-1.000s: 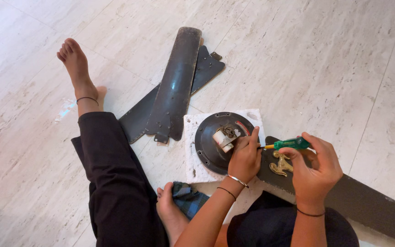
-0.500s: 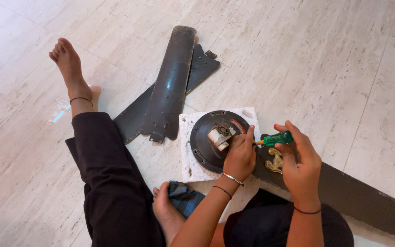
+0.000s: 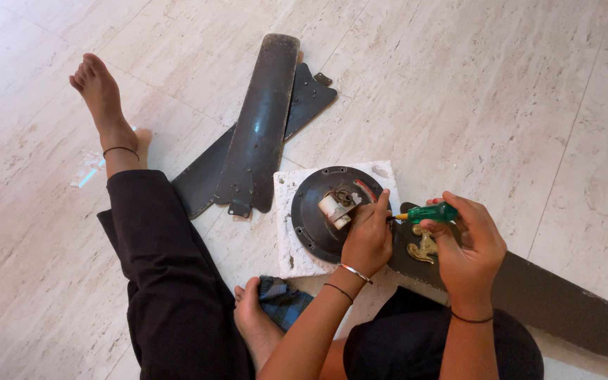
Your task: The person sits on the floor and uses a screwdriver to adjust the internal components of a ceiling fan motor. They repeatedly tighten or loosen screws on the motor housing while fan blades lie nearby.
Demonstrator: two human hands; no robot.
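The right hand grips a green-handled screwdriver — tip seemingly at the fan blade's brass bracket. The left hand, fingers curled, steadies the round motor housing on the white foam sheet's right edge.

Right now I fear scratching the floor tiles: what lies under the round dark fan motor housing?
A white foam slab shows under the round dark fan motor housing; the left hand covers its near edge.

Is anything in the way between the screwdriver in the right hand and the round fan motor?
Only the left hand: it rests on the fan motor rim, right where the screwdriver tip points. The right hand grips the green handle. Nothing else visible sits between them.
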